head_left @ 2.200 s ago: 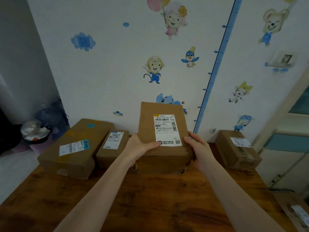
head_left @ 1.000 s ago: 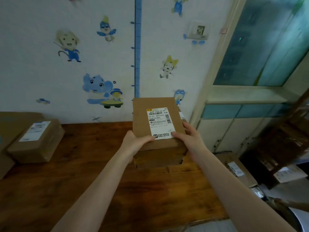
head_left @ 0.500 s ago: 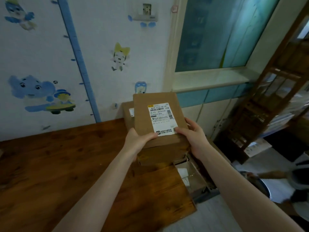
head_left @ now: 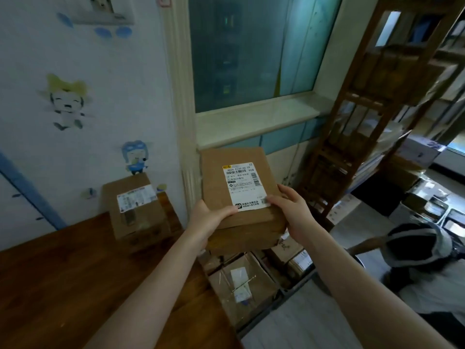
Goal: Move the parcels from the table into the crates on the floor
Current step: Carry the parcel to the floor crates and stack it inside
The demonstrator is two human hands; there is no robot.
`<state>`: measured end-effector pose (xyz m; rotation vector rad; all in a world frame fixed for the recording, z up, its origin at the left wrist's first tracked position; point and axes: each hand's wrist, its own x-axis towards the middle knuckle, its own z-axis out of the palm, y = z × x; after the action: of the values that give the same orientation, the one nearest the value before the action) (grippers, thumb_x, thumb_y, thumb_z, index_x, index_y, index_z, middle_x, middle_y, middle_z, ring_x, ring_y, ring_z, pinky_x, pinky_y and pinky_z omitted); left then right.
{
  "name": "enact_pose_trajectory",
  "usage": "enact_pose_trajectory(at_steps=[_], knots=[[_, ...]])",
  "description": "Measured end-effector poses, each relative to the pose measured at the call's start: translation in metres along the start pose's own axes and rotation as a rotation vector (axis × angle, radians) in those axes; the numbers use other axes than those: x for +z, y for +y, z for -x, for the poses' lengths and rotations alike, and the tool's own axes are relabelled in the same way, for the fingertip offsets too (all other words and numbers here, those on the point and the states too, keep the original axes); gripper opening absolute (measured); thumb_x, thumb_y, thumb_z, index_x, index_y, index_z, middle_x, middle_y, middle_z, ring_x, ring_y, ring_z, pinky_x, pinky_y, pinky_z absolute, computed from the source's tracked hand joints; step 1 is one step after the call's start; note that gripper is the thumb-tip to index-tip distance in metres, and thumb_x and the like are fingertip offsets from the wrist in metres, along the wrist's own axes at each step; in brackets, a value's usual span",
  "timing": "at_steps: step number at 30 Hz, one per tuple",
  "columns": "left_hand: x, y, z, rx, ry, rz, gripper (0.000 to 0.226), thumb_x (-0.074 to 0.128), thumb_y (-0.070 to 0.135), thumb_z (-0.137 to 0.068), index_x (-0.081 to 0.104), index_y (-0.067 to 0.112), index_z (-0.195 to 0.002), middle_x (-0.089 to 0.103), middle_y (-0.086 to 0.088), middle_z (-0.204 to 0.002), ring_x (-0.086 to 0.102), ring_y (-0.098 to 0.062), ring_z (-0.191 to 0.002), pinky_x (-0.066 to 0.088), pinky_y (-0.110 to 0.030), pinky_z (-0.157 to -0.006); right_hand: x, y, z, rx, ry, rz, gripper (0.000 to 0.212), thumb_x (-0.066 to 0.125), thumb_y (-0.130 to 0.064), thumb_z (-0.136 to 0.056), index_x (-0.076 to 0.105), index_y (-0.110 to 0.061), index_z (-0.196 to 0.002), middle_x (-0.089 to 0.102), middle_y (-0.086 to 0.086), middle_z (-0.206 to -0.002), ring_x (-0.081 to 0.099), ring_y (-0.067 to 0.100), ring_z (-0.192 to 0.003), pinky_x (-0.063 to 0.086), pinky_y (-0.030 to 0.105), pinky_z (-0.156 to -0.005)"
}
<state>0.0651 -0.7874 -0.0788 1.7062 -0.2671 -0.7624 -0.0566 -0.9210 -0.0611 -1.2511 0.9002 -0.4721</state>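
Observation:
I hold a brown cardboard parcel (head_left: pixel 226 172) with a white shipping label in the air, past the right end of the wooden table (head_left: pixel 63 285). My left hand (head_left: pixel 208 217) grips its near left corner, thumb on top. My right hand (head_left: pixel 292 210) grips the near right corner, fingers on the label's edge. Below the parcel a dark crate (head_left: pixel 289 289) stands on the floor with several parcels inside, the nearest one (head_left: pixel 241 280) bearing a white label. Another labelled parcel (head_left: pixel 136 210) sits on the table's far right corner.
A wooden shelf rack (head_left: pixel 364 122) full of boxes stands to the right by the window sill (head_left: pixel 251 122). A person with a covered head (head_left: pixel 417 243) crouches at the lower right beside more boxes (head_left: pixel 427 210). The stickered wall lies behind the table.
I have lifted the parcel off the table and carried it to the right, turning that way. It now hangs beyond the table's right end, over the crate on the floor.

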Motion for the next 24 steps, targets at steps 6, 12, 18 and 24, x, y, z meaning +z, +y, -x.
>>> enact_pose_trajectory(at_steps=[6,12,18,24], knots=[[0.054,0.0,-0.034,-0.029,0.016,0.0,0.069,0.081,0.027,-0.071,0.048,0.013,-0.131,0.059,-0.004,-0.122,0.055,-0.02,-0.104,0.045,-0.032,-0.087,-0.045,0.002,-0.056,0.041,-0.004,-0.003,0.051,0.064,-0.009,-0.087,0.047,-0.02,-0.134,0.056,-0.005,-0.1,0.059,0.016,-0.087,0.049,0.028,-0.063],[0.117,-0.007,-0.058,-0.103,0.089,0.097,0.065,0.08,0.023,-0.074,0.048,0.012,-0.13,0.058,0.0,-0.111,0.054,-0.017,-0.098,0.045,-0.03,-0.084,-0.095,0.001,-0.118,0.104,-0.092,0.037,0.049,0.062,-0.007,-0.088,0.047,-0.018,-0.133,0.056,-0.006,-0.098,0.058,0.016,-0.088,0.049,0.029,-0.066],[0.139,-0.037,-0.075,-0.179,0.204,0.103,0.073,0.083,0.025,-0.069,0.046,0.014,-0.131,0.059,-0.001,-0.122,0.055,-0.016,-0.101,0.045,-0.029,-0.082,-0.105,0.024,-0.16,0.18,-0.201,0.126,0.05,0.061,-0.006,-0.089,0.045,-0.013,-0.136,0.059,-0.003,-0.098,0.059,0.013,-0.084,0.047,0.027,-0.063],[0.135,-0.074,-0.086,-0.275,0.221,0.091,0.076,0.084,0.021,-0.068,0.045,0.012,-0.131,0.057,-0.003,-0.125,0.053,-0.016,-0.101,0.044,-0.029,-0.082,-0.094,0.057,-0.178,0.284,-0.255,0.183,0.053,0.064,-0.008,-0.087,0.046,-0.016,-0.136,0.059,-0.005,-0.096,0.057,0.014,-0.085,0.044,0.028,-0.061]])
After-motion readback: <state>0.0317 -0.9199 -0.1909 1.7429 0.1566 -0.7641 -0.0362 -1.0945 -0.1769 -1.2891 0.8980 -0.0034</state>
